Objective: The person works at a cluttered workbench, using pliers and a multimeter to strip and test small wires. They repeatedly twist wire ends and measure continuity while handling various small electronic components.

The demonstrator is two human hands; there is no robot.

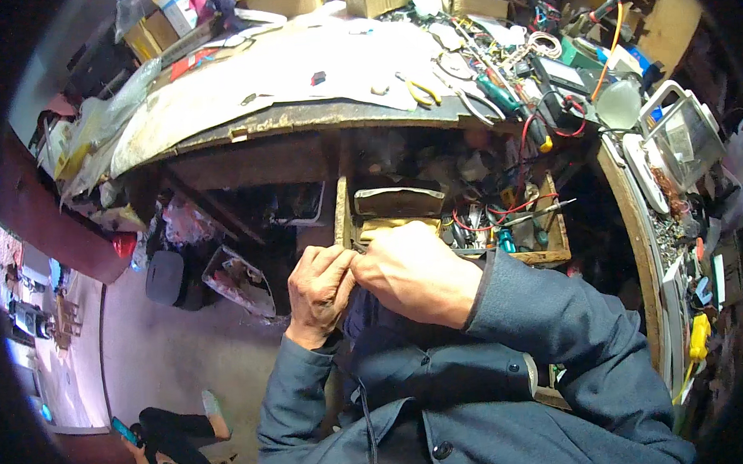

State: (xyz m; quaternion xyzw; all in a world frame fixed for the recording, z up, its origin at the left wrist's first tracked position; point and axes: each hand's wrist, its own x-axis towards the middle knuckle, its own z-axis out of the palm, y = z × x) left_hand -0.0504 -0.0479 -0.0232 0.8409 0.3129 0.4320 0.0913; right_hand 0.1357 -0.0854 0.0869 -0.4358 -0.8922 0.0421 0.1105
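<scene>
My left hand [314, 291] and my right hand [415, 273] meet at the front of an open wooden drawer [561, 244]. The fingers of both are curled and pressed together, almost touching each other. Whatever lies between the fingertips is too small or hidden to make out. Just beyond my right hand, an open cardboard box [399, 202] sits in the drawer. Right of it are loose tools, a red wire [468, 225] and a thin pointed probe [545, 211] lying across the drawer.
Above the drawer runs a worktop [273, 66] with yellow-handled pliers [419, 91] and a small dark red part [318, 78]. Tools and cables crowd its right end. A dark bin [164, 277] stands on the floor at left. Another person's leg [181, 423] shows at lower left.
</scene>
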